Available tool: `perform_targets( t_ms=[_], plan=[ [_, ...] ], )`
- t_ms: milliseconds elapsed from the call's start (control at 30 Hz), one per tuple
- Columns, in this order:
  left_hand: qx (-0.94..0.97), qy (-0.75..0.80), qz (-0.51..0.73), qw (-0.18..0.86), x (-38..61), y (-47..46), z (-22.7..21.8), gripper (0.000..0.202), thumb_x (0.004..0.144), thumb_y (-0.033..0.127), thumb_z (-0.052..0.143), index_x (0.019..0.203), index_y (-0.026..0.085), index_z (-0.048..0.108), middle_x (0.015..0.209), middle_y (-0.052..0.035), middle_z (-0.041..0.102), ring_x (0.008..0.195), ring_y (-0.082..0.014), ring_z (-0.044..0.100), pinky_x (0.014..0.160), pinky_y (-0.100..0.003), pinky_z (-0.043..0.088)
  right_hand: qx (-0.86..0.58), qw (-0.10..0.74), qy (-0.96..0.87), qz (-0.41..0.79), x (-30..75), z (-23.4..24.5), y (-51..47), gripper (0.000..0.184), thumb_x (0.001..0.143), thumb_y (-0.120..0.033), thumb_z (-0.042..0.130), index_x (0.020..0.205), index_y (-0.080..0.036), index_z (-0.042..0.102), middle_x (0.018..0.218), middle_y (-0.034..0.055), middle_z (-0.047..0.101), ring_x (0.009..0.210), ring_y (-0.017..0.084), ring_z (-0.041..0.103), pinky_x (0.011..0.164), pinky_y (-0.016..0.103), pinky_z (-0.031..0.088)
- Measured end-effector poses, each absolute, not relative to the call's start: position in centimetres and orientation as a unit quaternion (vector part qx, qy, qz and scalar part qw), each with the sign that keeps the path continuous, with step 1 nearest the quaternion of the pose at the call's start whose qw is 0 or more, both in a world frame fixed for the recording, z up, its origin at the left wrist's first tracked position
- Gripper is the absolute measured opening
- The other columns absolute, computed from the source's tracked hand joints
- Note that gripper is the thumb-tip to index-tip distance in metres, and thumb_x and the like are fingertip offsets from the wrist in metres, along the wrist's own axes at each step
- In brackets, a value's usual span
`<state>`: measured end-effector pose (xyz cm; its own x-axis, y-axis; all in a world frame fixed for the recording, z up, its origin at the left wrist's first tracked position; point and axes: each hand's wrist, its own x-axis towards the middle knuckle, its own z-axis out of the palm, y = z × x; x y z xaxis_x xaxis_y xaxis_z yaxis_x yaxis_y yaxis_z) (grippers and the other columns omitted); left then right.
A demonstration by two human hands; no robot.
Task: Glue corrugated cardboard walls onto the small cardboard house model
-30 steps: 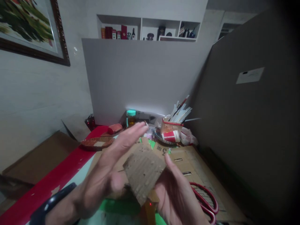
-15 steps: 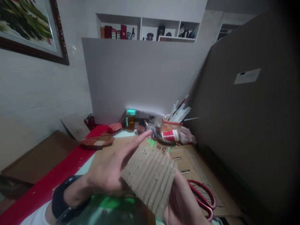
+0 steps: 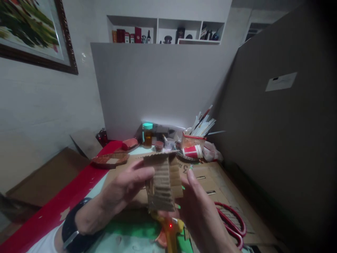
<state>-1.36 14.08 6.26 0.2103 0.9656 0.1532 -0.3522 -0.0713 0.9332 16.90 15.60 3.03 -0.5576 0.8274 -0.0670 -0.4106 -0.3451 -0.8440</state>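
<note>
A folded piece of corrugated cardboard (image 3: 159, 186) is held up in front of me, its ribbed side facing me and another panel angled back at the right. My left hand (image 3: 129, 184) grips its left edge, thumb pressed on the front and fingers hidden behind. My right hand (image 3: 196, 200) holds it from the lower right, thumb raised, fingertips beneath the bottom edge. Below the cardboard lies a yellow glue gun (image 3: 172, 239) with an orange trigger and a small red light. Red-handled scissors (image 3: 233, 221) rest beside my right forearm.
Flat cardboard sheets (image 3: 218, 179) with slots cover the table. Behind them stand a bottle with a turquoise lid (image 3: 147, 135), a red-and-white paper cup (image 3: 192, 151) lying on its side, and a box of paper strips (image 3: 193, 140). A wicker tray (image 3: 110, 160) sits left.
The cardboard has been turned, so that a folded panel now shows at its right. My left index finger has come down from pointing outward. The glue gun has come into view below.
</note>
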Motion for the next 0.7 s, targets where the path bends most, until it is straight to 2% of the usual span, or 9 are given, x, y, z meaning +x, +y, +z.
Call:
perform_targets(
  t_ms=[100, 200, 267, 367, 467, 600, 700],
  plan=[
    [0.449, 0.338, 0.554, 0.614, -1.3, 14.1, 6.6, 0.024, 0.085, 0.031, 0.072, 0.109, 0.029, 0.074, 0.076, 0.0050, 0.072, 0.070, -0.0117, 0.061, 0.073, -0.021, 0.051, -0.269, 0.439, -0.492, 0.702, 17.4, 3.0, 16.0, 0.054, 0.092, -0.069, 0.048, 0.112, -0.021, 0.064, 0.114, 0.0104, 0.069, 0.105, 0.027, 0.064, 0.085, 0.038, 0.052],
    [0.440, 0.363, 0.558, 0.603, -1.0, 13.9, 7.0, 0.017, 0.082, 0.034, 0.076, 0.097, 0.026, 0.075, 0.056, 0.0071, 0.060, 0.060, -0.0125, 0.056, 0.084, -0.025, 0.051, -0.316, 0.450, -0.536, 0.641, 17.6, 3.4, 15.8, 0.054, 0.089, -0.071, 0.052, 0.113, -0.025, 0.063, 0.121, 0.0084, 0.066, 0.114, 0.029, 0.059, 0.090, 0.040, 0.049],
    [0.452, 0.387, 0.561, 0.575, -0.8, 13.7, 7.4, 0.015, 0.079, 0.038, 0.080, 0.087, 0.026, 0.075, 0.055, 0.0074, 0.059, 0.062, -0.0137, 0.056, 0.092, -0.028, 0.049, -0.325, 0.453, -0.557, 0.615, 17.5, 3.8, 15.4, 0.054, 0.086, -0.069, 0.059, 0.116, -0.025, 0.061, 0.124, 0.0081, 0.064, 0.115, 0.029, 0.058, 0.093, 0.041, 0.048],
    [0.479, 0.443, 0.554, 0.518, -0.6, 13.5, 7.6, 0.019, 0.078, 0.041, 0.080, 0.093, 0.029, 0.075, 0.084, 0.0055, 0.073, 0.091, -0.0192, 0.065, 0.099, -0.033, 0.045, -0.332, 0.464, -0.571, 0.591, 17.2, 4.3, 14.8, 0.058, 0.081, -0.065, 0.068, 0.121, -0.024, 0.058, 0.125, 0.0096, 0.065, 0.115, 0.029, 0.059, 0.098, 0.042, 0.045],
    [0.478, 0.465, 0.539, 0.515, -0.5, 13.4, 7.5, 0.035, 0.082, 0.044, 0.076, 0.114, 0.031, 0.071, 0.118, 0.0024, 0.073, 0.119, -0.0259, 0.061, 0.106, -0.040, 0.041, -0.326, 0.465, -0.566, 0.598, 16.9, 4.4, 14.7, 0.059, 0.080, -0.061, 0.071, 0.123, -0.023, 0.056, 0.124, 0.0099, 0.067, 0.114, 0.027, 0.062, 0.099, 0.041, 0.045],
    [0.481, 0.452, 0.524, 0.539, -0.3, 13.2, 7.6, 0.044, 0.083, 0.047, 0.073, 0.120, 0.026, 0.067, 0.127, -0.0038, 0.071, 0.121, -0.0297, 0.060, 0.109, -0.048, 0.039, -0.309, 0.468, -0.559, 0.611, 16.7, 4.1, 14.9, 0.055, 0.081, -0.057, 0.073, 0.119, -0.022, 0.057, 0.119, 0.0091, 0.069, 0.107, 0.023, 0.065, 0.094, 0.037, 0.049],
    [0.504, 0.435, 0.510, 0.546, -0.4, 13.3, 7.8, 0.041, 0.085, 0.051, 0.068, 0.118, 0.026, 0.069, 0.130, -0.0032, 0.070, 0.126, -0.0312, 0.056, 0.112, -0.049, 0.036, -0.285, 0.472, -0.538, 0.638, 16.8, 3.9, 14.9, 0.048, 0.084, -0.053, 0.071, 0.118, -0.022, 0.058, 0.117, 0.0094, 0.070, 0.104, 0.023, 0.066, 0.088, 0.035, 0.051]
  ],
)
